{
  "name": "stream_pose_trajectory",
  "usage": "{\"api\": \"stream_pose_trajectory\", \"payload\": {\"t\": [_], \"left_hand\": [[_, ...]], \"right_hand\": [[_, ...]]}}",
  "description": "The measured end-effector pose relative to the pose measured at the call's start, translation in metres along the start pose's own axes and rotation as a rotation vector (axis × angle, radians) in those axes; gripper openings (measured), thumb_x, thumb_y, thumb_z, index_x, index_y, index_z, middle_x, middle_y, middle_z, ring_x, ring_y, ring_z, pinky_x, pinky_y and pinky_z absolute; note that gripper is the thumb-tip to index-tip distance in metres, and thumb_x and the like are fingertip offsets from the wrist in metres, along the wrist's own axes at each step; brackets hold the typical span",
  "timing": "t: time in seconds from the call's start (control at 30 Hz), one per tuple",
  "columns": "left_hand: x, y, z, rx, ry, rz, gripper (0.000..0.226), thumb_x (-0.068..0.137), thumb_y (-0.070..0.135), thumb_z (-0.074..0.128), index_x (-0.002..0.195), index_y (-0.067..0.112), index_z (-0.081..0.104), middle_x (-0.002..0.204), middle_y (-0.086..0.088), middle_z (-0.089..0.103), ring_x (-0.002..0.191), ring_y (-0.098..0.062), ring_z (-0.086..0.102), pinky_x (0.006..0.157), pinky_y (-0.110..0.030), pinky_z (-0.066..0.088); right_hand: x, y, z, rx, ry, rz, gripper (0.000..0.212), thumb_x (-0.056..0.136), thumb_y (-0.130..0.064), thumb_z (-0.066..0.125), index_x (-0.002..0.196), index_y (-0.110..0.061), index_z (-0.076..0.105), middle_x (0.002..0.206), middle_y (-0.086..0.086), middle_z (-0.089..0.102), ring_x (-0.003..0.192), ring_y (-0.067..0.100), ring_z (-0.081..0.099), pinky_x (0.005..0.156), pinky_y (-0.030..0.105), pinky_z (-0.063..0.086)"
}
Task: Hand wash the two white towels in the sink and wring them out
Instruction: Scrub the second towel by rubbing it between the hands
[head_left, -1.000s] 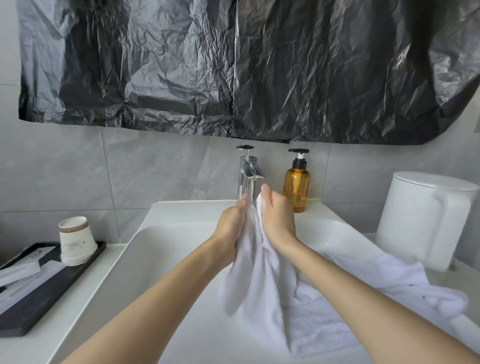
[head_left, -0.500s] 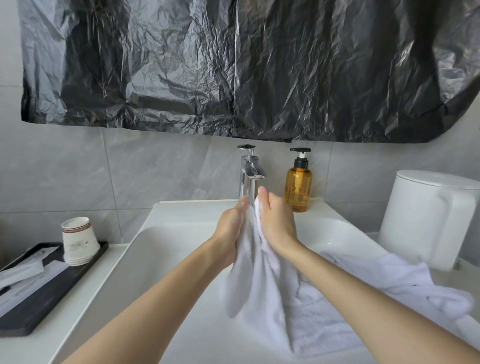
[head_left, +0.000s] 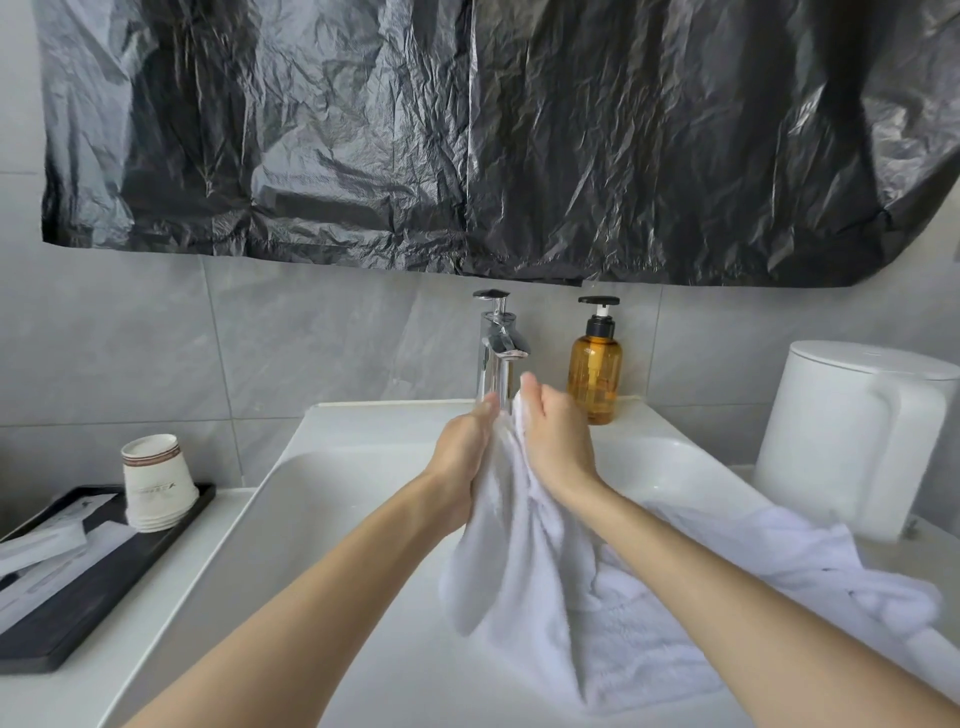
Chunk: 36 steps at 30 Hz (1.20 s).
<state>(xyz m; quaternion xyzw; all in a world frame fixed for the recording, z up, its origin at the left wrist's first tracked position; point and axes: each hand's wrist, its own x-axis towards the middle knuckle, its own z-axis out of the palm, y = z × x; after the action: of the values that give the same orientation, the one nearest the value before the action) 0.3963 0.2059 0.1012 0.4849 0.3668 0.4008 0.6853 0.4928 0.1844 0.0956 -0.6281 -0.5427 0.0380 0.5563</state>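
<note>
Grey tiled wall with a black plastic sheet (head_left: 467, 130) taped up top, white sink (head_left: 322, 519) below. Both hands are up right under the faucet (head_left: 498, 343): left hand (head_left: 462, 457) and right hand (head_left: 558, 436) squeeze a white towel (head_left: 509, 561) between them, fingers clenched on it. Its lower end hangs into the basin. The second towel (head_left: 789, 561) is draped over the sink's right rim, beside a white kettle (head_left: 841, 436). A soap bottle (head_left: 595, 374) stands just right of the faucet. On the counter (head_left: 78, 691) to the left, paper cups (head_left: 156, 483) sit on a black tray (head_left: 104, 587).
</note>
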Motion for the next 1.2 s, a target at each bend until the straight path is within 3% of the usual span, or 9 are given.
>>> {"api": "stream_pose_trajectory", "payload": {"t": [0.13,0.23,0.37,0.5,0.63,0.9,0.97,1.1,1.2], "left_hand": [[0.001,0.001,-0.006,0.008,0.059,0.036,0.038,0.101,0.032,0.046,0.073,0.01,0.058,0.058,-0.007,0.062,0.058,-0.022,0.06,0.058,-0.028,0.046],[-0.002,0.003,-0.001,0.005,0.04,-0.005,0.04,0.103,0.036,0.044,0.082,0.01,0.066,0.068,-0.008,0.07,0.063,-0.022,0.067,0.063,-0.03,0.05],[0.001,0.0,-0.005,0.064,0.052,0.04,0.04,0.102,0.032,0.046,0.072,0.01,0.059,0.057,-0.005,0.063,0.057,-0.02,0.062,0.06,-0.028,0.047],[-0.006,0.004,0.0,0.049,0.03,-0.003,0.04,0.102,0.038,0.044,0.085,0.01,0.068,0.074,-0.008,0.072,0.069,-0.023,0.067,0.067,-0.03,0.052],[-0.001,0.001,-0.005,0.091,0.069,0.067,0.037,0.101,0.027,0.045,0.069,0.011,0.056,0.055,-0.004,0.06,0.057,-0.022,0.058,0.058,-0.028,0.044],[-0.004,0.005,-0.009,0.128,-0.087,0.044,0.033,0.098,0.024,0.043,0.074,0.007,0.058,0.059,-0.007,0.064,0.055,-0.019,0.064,0.055,-0.025,0.05],[-0.008,0.013,-0.007,0.158,-0.083,0.018,0.026,0.093,0.03,0.054,0.08,0.01,0.063,0.068,-0.008,0.068,0.063,-0.023,0.065,0.063,-0.028,0.051],[-0.002,0.017,-0.012,0.458,0.023,0.126,0.029,0.088,0.04,0.061,0.084,0.011,0.063,0.076,-0.006,0.063,0.07,-0.022,0.06,0.072,-0.029,0.045],[0.002,0.01,-0.015,0.746,-0.058,0.266,0.04,0.094,0.049,0.054,0.082,0.011,0.056,0.077,0.005,0.057,0.071,-0.016,0.054,0.074,-0.029,0.043]], "right_hand": [[-0.019,-0.007,0.007,-0.006,-0.067,-0.092,0.049,0.103,-0.039,0.034,0.061,-0.017,0.039,0.052,0.005,0.044,0.064,0.033,0.051,0.06,0.036,0.031],[-0.002,-0.004,0.003,0.014,0.008,0.0,0.05,0.104,-0.037,0.032,0.057,-0.021,0.031,0.052,-0.003,0.037,0.062,0.025,0.042,0.063,0.034,0.029],[-0.022,-0.008,0.006,0.003,-0.05,-0.098,0.045,0.103,-0.036,0.036,0.063,-0.017,0.045,0.062,0.012,0.058,0.068,0.032,0.052,0.061,0.037,0.035],[0.0,-0.004,0.004,0.007,0.03,0.029,0.05,0.104,-0.037,0.032,0.057,-0.021,0.031,0.053,-0.004,0.036,0.064,0.024,0.042,0.056,0.035,0.025],[-0.02,-0.008,0.006,-0.061,-0.071,-0.172,0.045,0.103,-0.035,0.038,0.061,-0.019,0.034,0.051,0.002,0.044,0.06,0.028,0.045,0.059,0.033,0.028],[-0.013,-0.007,-0.006,0.036,-0.201,-0.296,0.047,0.102,-0.034,0.042,0.058,-0.023,0.028,0.051,-0.009,0.025,0.049,0.008,0.026,0.052,0.029,0.023],[0.004,-0.015,-0.02,0.165,-0.118,-0.214,0.048,0.103,-0.031,0.043,0.059,-0.023,0.026,0.053,-0.01,0.023,0.048,0.004,0.023,0.052,0.028,0.02],[0.032,-0.019,-0.055,0.397,0.026,-0.084,0.049,0.102,-0.033,0.046,0.058,-0.024,0.026,0.056,-0.004,0.023,0.053,0.008,0.024,0.055,0.032,0.021],[0.036,-0.014,-0.07,0.536,0.02,-0.018,0.048,0.101,-0.038,0.045,0.059,-0.022,0.028,0.055,-0.003,0.026,0.051,0.01,0.026,0.051,0.03,0.023]]}}
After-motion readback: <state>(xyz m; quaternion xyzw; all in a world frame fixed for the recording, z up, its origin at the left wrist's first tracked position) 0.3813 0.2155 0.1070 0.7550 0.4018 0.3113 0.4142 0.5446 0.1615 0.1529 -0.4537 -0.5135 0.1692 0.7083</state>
